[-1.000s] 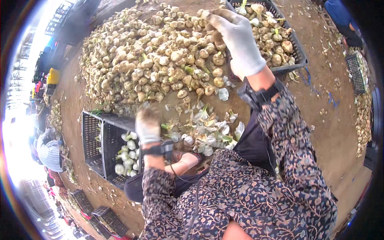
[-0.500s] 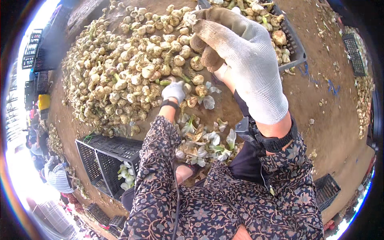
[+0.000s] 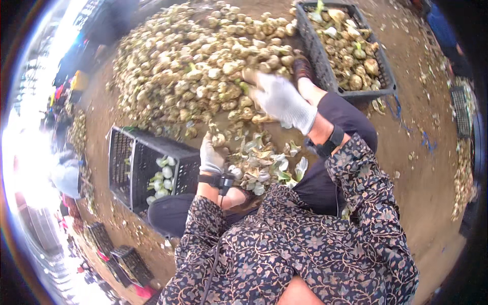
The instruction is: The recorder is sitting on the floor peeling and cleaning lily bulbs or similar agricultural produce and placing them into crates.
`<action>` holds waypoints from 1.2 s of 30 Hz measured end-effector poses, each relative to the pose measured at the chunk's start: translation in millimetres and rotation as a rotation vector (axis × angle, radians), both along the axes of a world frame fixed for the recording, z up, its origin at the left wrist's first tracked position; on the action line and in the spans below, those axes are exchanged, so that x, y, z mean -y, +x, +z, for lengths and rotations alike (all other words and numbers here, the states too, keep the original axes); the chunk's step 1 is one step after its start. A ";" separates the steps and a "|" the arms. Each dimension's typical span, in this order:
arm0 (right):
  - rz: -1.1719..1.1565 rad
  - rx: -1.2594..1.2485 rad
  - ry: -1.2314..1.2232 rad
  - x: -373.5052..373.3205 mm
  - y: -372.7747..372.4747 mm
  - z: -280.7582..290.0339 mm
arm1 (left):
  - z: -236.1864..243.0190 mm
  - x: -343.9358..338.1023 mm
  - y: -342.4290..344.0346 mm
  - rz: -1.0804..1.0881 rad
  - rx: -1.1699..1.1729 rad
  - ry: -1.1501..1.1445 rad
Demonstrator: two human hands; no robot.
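A big heap of pale, dirt-coated bulbs (image 3: 198, 71) covers the ground in front of me. My right hand (image 3: 282, 99), in a white glove, is stretched out onto the heap's near edge, its fingertips among the bulbs; whether they grip one is hidden. My left hand (image 3: 211, 156), also gloved, is lower and closer, closed around a small bulb (image 3: 219, 138) above a litter of pale husks and green trimmings (image 3: 264, 165). A black plastic crate (image 3: 127, 152) to the left of that hand holds a few clean white bulbs (image 3: 161, 178).
A second black crate (image 3: 386, 76), filled with unpeeled bulbs, stands at the upper right by my right foot (image 3: 303, 68). More black crates (image 3: 119, 256) lie at the lower left. Other people (image 3: 66, 173) are at the left rim. Brown dirt ground (image 3: 422, 168) lies to the right.
My right hand has dropped from close to the camera down onto the heap's edge. My left hand has pulled back from the heap toward the crate and husks.
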State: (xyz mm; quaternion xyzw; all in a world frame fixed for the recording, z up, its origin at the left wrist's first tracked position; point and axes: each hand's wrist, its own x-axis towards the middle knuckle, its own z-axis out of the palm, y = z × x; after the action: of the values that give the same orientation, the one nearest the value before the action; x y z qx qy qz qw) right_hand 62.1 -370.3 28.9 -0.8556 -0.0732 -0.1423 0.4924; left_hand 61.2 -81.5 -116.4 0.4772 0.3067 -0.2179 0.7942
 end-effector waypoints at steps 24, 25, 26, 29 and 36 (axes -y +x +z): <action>0.517 -0.359 -0.462 -70.2 -63.2 7.1 | 124.4 -20.2 -111.1 -0.161 0.846 0.212; 0.490 -0.447 -0.466 -61.9 -62.3 6.0 | 124.9 -24.0 -110.2 -0.099 0.842 0.193; 0.411 -0.411 -0.407 -60.1 -63.4 4.4 | 125.5 -27.3 -111.2 -0.105 0.825 0.179; 0.366 -0.450 -0.074 -68.6 -76.1 3.5 | 123.8 -31.1 -112.5 -0.161 0.834 0.296; 0.379 -0.369 0.173 -118.4 -83.6 11.1 | 120.8 -12.4 -111.1 -0.284 1.126 0.776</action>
State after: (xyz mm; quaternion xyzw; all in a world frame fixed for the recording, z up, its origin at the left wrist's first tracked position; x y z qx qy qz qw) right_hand -21.5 -251.9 40.0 -0.7929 -0.1286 0.1050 0.5863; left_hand -49.9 -69.1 4.4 0.8021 -0.1613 0.0862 0.5685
